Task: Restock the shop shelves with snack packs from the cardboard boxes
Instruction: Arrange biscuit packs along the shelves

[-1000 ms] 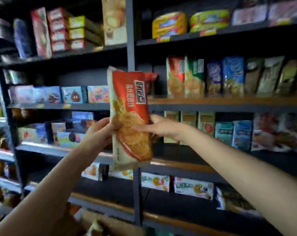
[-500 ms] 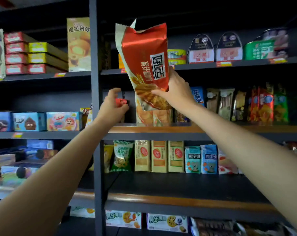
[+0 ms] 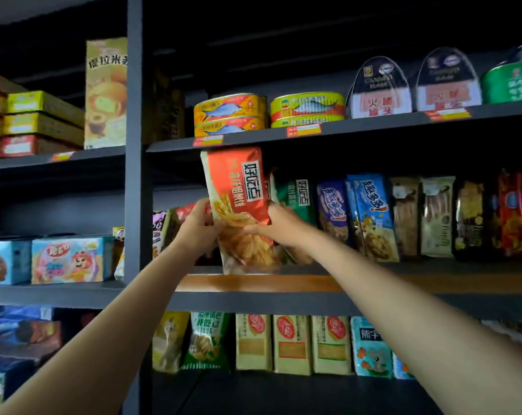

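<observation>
I am holding the red biscuit pack with both hands: my right hand is gripping its right edge, fingers curled across the lower front, and my left hand is gripping its left edge, fingers wrapped behind the pack and mostly hidden. The pack is standing nearly upright, its top leaning slightly left, with its bottom edge resting at the front of the middle shelf and its top just below the shelf above. Just beside it on the right a green pack of the same brand is standing, partly covered by my right hand, and further right a row of blue packs and other wrapped snacks is lining the same shelf. To the left of the pack, behind my left hand, small dark and red packs are sitting; their exact arrangement is unclear. On the shelf above, fish tins are stacked in twos. A grey upright post is dividing the shelving, with cartoon boxes to its left. On the shelf below, beige packs are standing in a row.
</observation>
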Available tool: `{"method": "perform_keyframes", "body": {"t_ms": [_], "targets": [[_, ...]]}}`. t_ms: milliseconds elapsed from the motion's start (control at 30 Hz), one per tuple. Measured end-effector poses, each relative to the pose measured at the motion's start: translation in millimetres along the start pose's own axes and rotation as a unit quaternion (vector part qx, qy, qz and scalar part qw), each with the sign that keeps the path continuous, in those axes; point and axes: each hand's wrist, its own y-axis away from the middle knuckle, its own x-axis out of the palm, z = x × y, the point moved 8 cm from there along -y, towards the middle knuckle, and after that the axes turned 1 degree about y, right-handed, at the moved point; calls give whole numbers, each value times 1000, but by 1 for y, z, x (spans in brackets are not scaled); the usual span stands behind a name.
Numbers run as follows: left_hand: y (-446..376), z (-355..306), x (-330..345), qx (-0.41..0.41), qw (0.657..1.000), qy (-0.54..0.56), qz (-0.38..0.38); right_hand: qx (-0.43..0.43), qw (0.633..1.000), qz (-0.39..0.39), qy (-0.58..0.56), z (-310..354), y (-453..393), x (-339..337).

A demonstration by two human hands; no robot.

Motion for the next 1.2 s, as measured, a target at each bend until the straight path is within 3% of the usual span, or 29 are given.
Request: {"method": "perform_keyframes", "body": {"t_ms": [233,400,700,800,933,1067,1200], "targets": [[-41,27,30,-27,995,-83,48,82,994,42,-52,-29,-24,11],[-54,27,38,-8,983,-175,52,92,994,3,-55,-33,-34,6],[-52,24,46,-1,921,-388,37,107,992,-61,13,-28,-28,0],[-36,16,31,27,908,-415,58,87,992,-79,55,-17,-20,-12],[0,-5,-1,94,891,-444,17,97,987,-85,94,-3,-1,-22],[53,-34,-38,200,891,-402,-73,-5,978,-172,118,50,30,-33],[135,-2,-109,169,906,-361,-145,-183,972,-137,47,139,88,25]]}}
